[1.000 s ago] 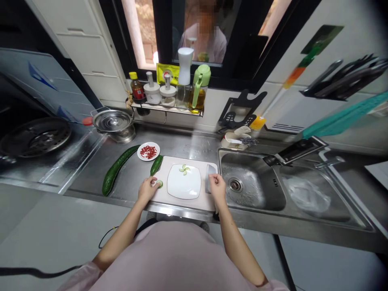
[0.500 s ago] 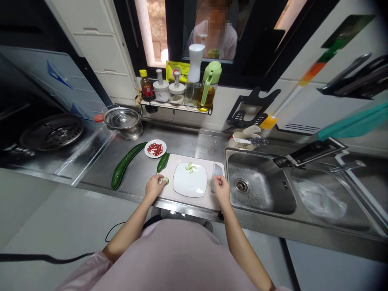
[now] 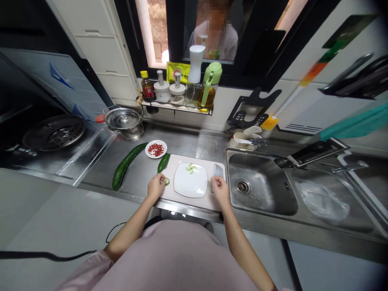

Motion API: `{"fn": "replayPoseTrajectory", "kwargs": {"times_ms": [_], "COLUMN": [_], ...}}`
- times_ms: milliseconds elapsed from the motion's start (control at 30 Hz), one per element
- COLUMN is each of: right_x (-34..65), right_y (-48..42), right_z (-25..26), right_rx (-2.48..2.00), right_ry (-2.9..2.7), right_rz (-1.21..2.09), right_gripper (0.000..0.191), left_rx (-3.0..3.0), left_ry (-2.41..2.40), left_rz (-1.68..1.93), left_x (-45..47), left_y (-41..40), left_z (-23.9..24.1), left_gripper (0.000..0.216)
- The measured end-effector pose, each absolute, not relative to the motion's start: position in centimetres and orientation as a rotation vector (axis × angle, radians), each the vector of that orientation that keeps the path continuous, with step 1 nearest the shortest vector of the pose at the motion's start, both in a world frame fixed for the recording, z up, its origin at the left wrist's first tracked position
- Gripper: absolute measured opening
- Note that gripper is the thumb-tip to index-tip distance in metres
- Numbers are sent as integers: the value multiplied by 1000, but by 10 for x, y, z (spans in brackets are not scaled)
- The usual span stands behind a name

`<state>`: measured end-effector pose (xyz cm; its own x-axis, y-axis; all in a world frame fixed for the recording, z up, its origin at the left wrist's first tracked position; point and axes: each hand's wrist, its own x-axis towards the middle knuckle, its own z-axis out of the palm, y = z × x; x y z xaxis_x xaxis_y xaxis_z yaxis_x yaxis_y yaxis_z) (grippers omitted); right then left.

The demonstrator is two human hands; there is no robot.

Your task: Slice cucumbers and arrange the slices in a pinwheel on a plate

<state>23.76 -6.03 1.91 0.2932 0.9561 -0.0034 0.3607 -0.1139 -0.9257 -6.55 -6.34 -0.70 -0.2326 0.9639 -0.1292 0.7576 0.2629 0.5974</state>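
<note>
My left hand rests curled on the left edge of the pale cutting board, its fingers closed on a cucumber slice. Close behind it lies a short cucumber piece. A white square plate sits mid-board with a few cucumber slices near its far edge. At the board's right edge my right hand is closed on the handle of a cleaver, whose blade lies flat.
A whole cucumber and a small dish of red bits lie on the steel counter to the left. A lidded pot, a condiment rack and a sink surround the board. A person stands outside the window.
The view shifted slightly, so everything sits a little further right in the frame. Both hands stay at the board's edges, the left hand's fingers closing more over the slice.
</note>
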Motion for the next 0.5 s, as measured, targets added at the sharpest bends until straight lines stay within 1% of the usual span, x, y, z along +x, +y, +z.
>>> {"fn": "replayPoseTrajectory", "kwargs": {"times_ms": [100, 267, 367, 500], "right_x": [236, 228, 219, 203], "right_y": [-60, -54, -46, -36], "right_z": [18, 28, 42, 66], "right_rx": [-1648, -1613, -1567, -1501], "right_ry": [-1237, -1277, -1333, -1375], "right_rz": [834, 844, 866, 911], "right_gripper": [38, 35, 34, 28], "left_rx": [1406, 1018, 953, 950], "left_ry": [1979, 1598, 1423, 1259], "left_rz": [753, 1143, 1195, 1165], "left_x": [-63, -50, -38, -21], "left_y": [-61, -45, -34, -27], "left_z": [-8, 11, 37, 72], "left_gripper": [9, 31, 38, 40]}}
